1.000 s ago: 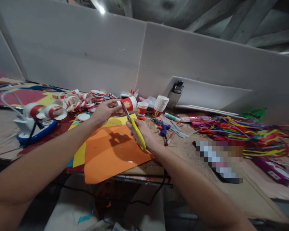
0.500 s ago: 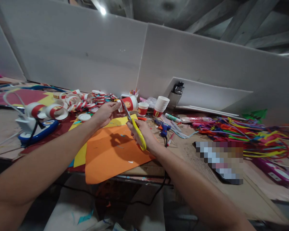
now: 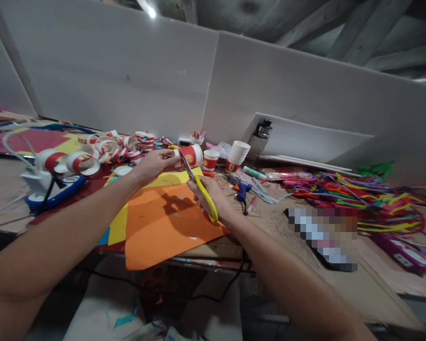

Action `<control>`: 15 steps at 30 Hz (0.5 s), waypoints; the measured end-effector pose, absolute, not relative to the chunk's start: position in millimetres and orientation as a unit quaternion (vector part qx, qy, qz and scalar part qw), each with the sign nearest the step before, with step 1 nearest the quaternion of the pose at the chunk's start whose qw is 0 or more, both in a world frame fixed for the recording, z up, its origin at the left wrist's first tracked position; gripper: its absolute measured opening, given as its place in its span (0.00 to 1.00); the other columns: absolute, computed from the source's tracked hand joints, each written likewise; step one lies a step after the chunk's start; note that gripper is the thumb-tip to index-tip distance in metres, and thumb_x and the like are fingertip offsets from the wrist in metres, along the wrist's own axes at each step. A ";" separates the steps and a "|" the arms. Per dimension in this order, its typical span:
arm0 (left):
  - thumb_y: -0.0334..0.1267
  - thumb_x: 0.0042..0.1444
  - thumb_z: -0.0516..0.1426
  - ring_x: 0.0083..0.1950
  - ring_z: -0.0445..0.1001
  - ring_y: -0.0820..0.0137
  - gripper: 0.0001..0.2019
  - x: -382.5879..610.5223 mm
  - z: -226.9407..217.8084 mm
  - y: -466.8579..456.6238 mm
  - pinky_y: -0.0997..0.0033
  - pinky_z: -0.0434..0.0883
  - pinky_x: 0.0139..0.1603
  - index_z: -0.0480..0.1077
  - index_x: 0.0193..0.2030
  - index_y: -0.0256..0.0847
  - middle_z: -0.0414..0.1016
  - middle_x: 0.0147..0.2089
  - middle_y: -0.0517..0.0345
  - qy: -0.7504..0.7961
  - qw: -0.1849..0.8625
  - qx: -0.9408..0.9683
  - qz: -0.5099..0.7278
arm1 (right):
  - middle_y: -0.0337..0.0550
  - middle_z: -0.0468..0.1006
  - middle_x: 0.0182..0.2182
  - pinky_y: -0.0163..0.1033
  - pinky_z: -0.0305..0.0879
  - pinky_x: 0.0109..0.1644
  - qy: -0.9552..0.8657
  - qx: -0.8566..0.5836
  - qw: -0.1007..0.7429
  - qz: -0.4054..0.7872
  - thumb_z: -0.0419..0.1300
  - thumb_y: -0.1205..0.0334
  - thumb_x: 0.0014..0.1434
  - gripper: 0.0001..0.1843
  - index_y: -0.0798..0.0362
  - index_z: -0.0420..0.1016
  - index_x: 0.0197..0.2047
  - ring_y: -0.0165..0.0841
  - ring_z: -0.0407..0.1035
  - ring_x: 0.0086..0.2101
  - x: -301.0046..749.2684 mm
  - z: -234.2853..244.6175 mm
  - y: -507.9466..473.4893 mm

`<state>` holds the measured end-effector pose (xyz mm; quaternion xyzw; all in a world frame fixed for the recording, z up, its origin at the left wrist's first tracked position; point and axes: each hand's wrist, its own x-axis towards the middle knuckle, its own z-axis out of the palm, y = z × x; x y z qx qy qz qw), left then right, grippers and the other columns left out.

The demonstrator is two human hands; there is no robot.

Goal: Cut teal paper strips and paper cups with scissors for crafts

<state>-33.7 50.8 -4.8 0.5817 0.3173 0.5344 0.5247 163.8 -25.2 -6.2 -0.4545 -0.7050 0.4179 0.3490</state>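
My left hand (image 3: 156, 165) grips a red and white paper cup (image 3: 192, 155) by a part at its left end, holding it on its side above the table. Yellow-handled scissors (image 3: 206, 196) are in my right hand (image 3: 211, 193), their blades against the cup near the left fingers. Whether the blades are fully closed I cannot make out. Below both hands lies an orange sheet (image 3: 163, 232), partly over a yellow sheet (image 3: 118, 227). Just behind the held cup stands another paper cup (image 3: 210, 161), upright.
Cut cup rings and strips (image 3: 108, 147) are heaped at the back left, near a blue power strip (image 3: 62, 192). A cup stack (image 3: 237, 155), a bottle (image 3: 260, 137), a blue glue gun (image 3: 242, 188), a phone (image 3: 321, 239) and colourful pipe cleaners (image 3: 355, 196) lie to the right.
The left fingers have shifted on the cup, and the cup has turned slightly. My right hand keeps the scissors at the cup, almost in the same place.
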 end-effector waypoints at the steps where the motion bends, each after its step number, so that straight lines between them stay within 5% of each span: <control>1: 0.46 0.43 0.70 0.42 0.78 0.62 0.21 -33.8 -5.0 50.7 0.56 0.73 0.52 0.76 0.37 0.31 0.77 0.37 0.49 0.318 0.521 0.583 0.536 | 0.32 0.65 0.21 0.27 0.52 0.17 -0.703 -0.459 0.349 0.416 0.57 0.45 0.60 0.17 0.51 0.64 0.36 0.22 0.56 0.16 163.5 -6.3 -25.6; 15: 0.48 0.46 0.68 0.45 0.77 0.63 0.24 -31.3 -10.6 53.6 0.55 0.73 0.54 0.75 0.44 0.32 0.77 0.44 0.47 0.285 0.522 0.588 0.547 | 0.31 0.63 0.19 0.27 0.54 0.14 -0.661 -0.477 0.348 0.463 0.56 0.45 0.61 0.17 0.50 0.63 0.35 0.23 0.57 0.14 160.4 -2.3 -32.2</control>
